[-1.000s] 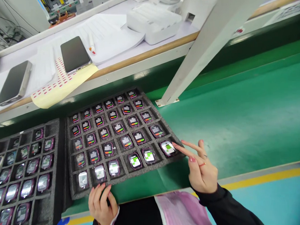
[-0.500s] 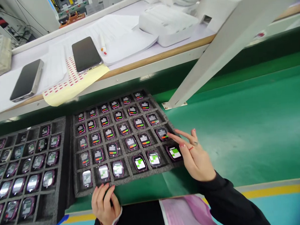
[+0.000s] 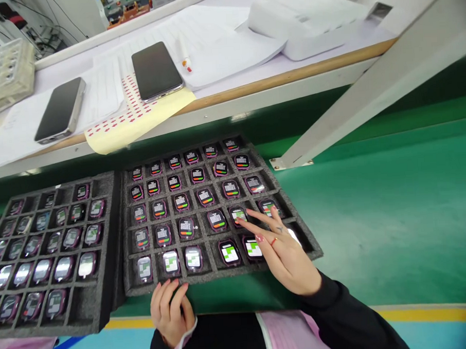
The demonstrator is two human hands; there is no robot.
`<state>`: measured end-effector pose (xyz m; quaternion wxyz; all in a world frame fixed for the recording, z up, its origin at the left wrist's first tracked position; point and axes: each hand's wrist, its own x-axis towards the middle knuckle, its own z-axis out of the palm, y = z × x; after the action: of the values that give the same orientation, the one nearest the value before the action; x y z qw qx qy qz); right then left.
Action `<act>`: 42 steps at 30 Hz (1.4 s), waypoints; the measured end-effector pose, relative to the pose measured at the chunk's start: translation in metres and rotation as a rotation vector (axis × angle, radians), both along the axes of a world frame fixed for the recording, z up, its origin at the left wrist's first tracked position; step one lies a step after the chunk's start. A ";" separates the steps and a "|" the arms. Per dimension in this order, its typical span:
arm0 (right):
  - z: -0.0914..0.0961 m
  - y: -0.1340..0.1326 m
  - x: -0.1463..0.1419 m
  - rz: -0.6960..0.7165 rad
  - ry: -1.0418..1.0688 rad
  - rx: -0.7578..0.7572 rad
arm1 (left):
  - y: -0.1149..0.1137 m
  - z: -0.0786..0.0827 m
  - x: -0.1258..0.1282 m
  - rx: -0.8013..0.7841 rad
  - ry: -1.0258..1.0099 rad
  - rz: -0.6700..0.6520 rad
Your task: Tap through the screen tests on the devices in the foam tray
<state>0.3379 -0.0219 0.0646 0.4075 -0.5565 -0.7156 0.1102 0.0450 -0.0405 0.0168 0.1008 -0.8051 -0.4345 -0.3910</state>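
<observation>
A dark foam tray (image 3: 305,243) lies on the green belt in front of me, its cells filled with small purple-cased smartwatches (image 3: 205,197) with lit screens. My right hand (image 3: 282,249) hovers over the tray's near right part, fingers spread, the index fingertip touching a watch screen (image 3: 238,214) in the second row from me. My left hand (image 3: 171,311) rests at the tray's near edge, fingers lying loosely against the foam below the front row, holding nothing.
A second foam tray (image 3: 84,309) of watches sits to the left. Behind the belt, a raised shelf holds two phones (image 3: 157,71) (image 3: 60,110), a yellow sticker sheet (image 3: 138,122), papers, a pen and white boxes (image 3: 311,22). A white slanted bracket (image 3: 368,96) crosses on the right.
My right hand moved left and away from me, from the front-right corner watch to a watch one row further in. The view shifted right. The left hand stayed at the tray's edge.
</observation>
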 end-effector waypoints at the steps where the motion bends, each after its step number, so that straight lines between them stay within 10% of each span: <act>1: 0.001 0.001 -0.004 0.020 0.006 -0.001 | -0.001 0.000 0.000 -0.007 -0.002 0.003; 42: 0.001 0.014 -0.040 0.037 -0.083 0.024 | -0.008 -0.008 -0.008 -0.056 -0.045 -0.019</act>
<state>0.2982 -0.0083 0.0660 0.3822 -0.5420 -0.7435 0.0858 0.0370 -0.0489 0.0088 0.0647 -0.8027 -0.4399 -0.3974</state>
